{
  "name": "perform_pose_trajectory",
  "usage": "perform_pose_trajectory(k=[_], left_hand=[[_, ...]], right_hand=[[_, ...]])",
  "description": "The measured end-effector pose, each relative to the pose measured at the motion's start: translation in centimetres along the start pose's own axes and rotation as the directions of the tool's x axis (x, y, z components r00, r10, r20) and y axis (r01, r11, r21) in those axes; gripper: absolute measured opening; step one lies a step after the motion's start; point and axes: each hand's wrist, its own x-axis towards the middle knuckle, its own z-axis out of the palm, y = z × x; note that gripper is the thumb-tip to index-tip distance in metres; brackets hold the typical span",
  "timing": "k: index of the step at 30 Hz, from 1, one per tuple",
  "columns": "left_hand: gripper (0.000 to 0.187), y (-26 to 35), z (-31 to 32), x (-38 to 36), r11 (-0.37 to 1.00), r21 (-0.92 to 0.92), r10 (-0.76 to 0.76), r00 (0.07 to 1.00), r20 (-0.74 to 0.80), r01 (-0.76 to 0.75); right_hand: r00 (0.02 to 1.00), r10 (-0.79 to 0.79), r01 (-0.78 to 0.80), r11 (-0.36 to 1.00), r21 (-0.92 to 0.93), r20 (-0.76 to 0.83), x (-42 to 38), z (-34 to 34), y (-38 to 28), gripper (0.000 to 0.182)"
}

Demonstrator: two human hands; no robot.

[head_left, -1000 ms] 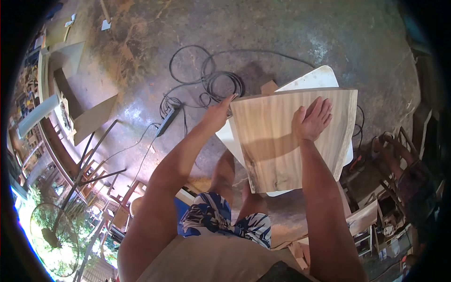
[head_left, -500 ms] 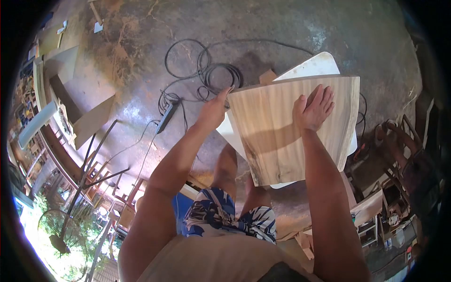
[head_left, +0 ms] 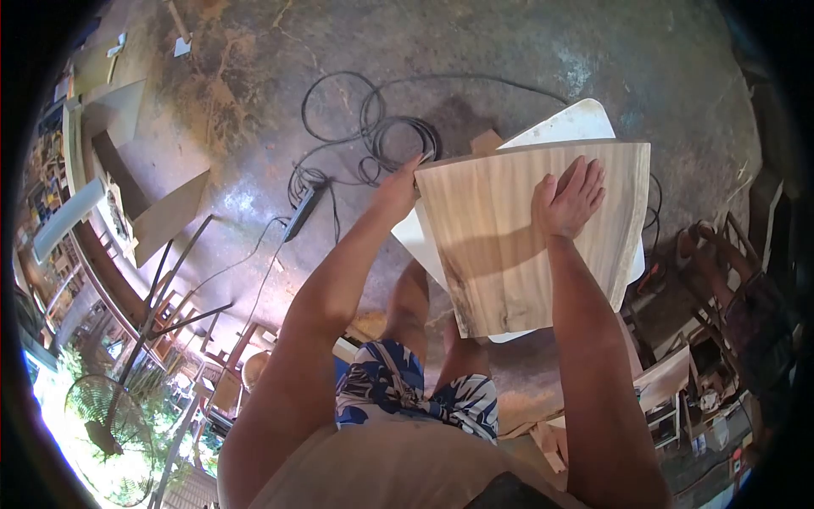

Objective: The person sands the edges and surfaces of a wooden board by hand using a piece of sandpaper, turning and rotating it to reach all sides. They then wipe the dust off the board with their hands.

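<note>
Though pale, a broad, dark-streaked wooden slab (head_left: 487, 216) against both hands (head_left: 570, 205)

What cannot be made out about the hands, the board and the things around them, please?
All in the head view:
Wooden board: underside, hidden by its own top face.
White panel: middle, covered by the board.
Right hand: palm, hidden by the back of the hand.
Left hand: fingers' grip, hidden by the hand itself.
Dark bar on the floor: details, too small.
</note>
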Motion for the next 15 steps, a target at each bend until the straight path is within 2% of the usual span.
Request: perform_pose_trajectory(k=[1,3,7,9,11,13,15], left_hand=[[0.067,-0.4,0.1,-0.3,1.000,-0.003,0.002,1.000,0.001,-0.002],[0.066,-1.5,0.3,-1.5,0.982,0.004,0.186,0.973,-0.135,-0.187],[0.066,-0.9,0.6,-1.0,0.989,-0.001,0.144,0.982,-0.125,-0.145],[0.067,-0.4,0.5,0.3,0.998,0.054,0.043,0.999,-0.023,-0.042],[0.066,-0.8,0.2,-0.3,0.998,0.051,0.034,0.999,-0.028,-0.033],[0.066,-1.0,0.2,-0.8,0.998,0.049,0.031,0.999,-0.029,-0.030],[0.064,-1.5,0.1,-1.7,0.990,0.011,0.141,0.985,-0.097,-0.140]], right_hand=[[1.000,0.005,-0.005,1.000,-0.001,0.001,-0.1,0.0,-0.1,0.075],[1.000,0.017,-0.017,1.000,-0.012,0.005,-0.3,0.0,-0.1,0.074],[1.000,0.004,-0.004,1.000,-0.005,0.002,-0.1,-0.1,0.4,0.074],[1.000,-0.003,0.003,1.000,-0.003,0.003,-0.1,-0.1,0.2,0.074],[1.000,0.012,-0.012,1.000,0.011,0.005,-0.3,-0.1,-0.1,0.074],[1.000,0.006,-0.006,1.000,0.014,0.003,-0.2,-0.1,-0.2,0.074],[1.000,0.005,-0.005,1.000,0.011,0.008,-0.3,-0.3,-0.1,0.075]])
